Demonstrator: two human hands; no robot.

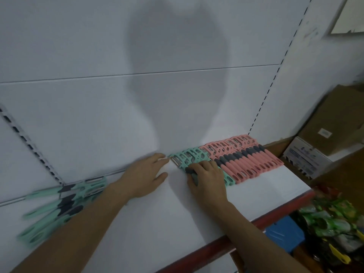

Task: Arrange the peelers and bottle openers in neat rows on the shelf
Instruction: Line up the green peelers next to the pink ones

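A: While the left hand [145, 174] is lying spread beside the teal peelers [189, 156], what's the right hand [208, 178] doing?
B: Pinching one dark grip [194, 175], likely squaring the row on the shelf [266, 184] against the pink peelers [256, 162].

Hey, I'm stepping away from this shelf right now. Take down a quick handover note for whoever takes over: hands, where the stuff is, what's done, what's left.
Left hand: open, flat on the shelf, fingertips by the left end of the green row.
Right hand: on that row, gripping a green peeler by its dark grip.
Done: pink row lined up at the shelf's right end, with a short green row begun beside it.
Left: the loose green pile at the shelf's left end needs lining up. I can make out no bottle openers.
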